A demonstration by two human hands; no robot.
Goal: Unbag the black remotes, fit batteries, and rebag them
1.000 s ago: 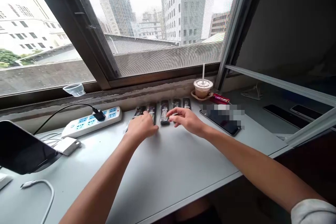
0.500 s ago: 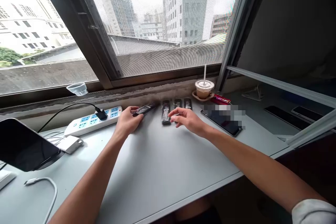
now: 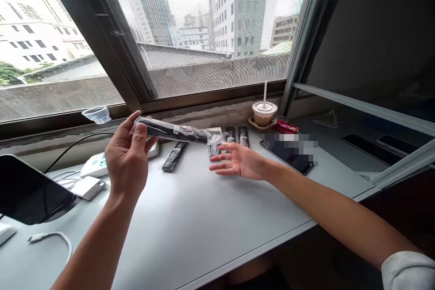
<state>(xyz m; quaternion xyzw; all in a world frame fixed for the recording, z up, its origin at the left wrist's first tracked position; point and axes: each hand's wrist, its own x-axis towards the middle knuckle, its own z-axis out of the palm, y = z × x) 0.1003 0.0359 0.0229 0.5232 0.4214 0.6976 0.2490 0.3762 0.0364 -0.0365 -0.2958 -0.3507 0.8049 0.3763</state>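
Observation:
My left hand (image 3: 127, 163) pinches one end of a long black item in a clear plastic sleeve (image 3: 173, 130), held up above the desk and pointing right. Its kind is hard to make out through the plastic. My right hand (image 3: 239, 161) is open, fingers spread, just below the loose plastic end; whether it touches the sleeve I cannot tell. A similar black packet (image 3: 174, 157) lies on the desk below the held one. Behind my right hand lie a partly hidden packet (image 3: 214, 150) and two others, a middle packet (image 3: 230, 133) and a right packet (image 3: 243, 136).
On the left are a power strip (image 3: 93, 165), a white charger (image 3: 89, 187), a tilted dark screen (image 3: 30, 192) and a white cable (image 3: 50, 235). An iced drink (image 3: 264, 115), a red packet (image 3: 286, 126) and a phone (image 3: 287, 156) sit right. A clear cup (image 3: 97, 115) rests by the window.
My left hand has lifted a packet off the desk and brought it up and nearer, uncovering another packet beneath. My right hand has turned and spread its fingers.

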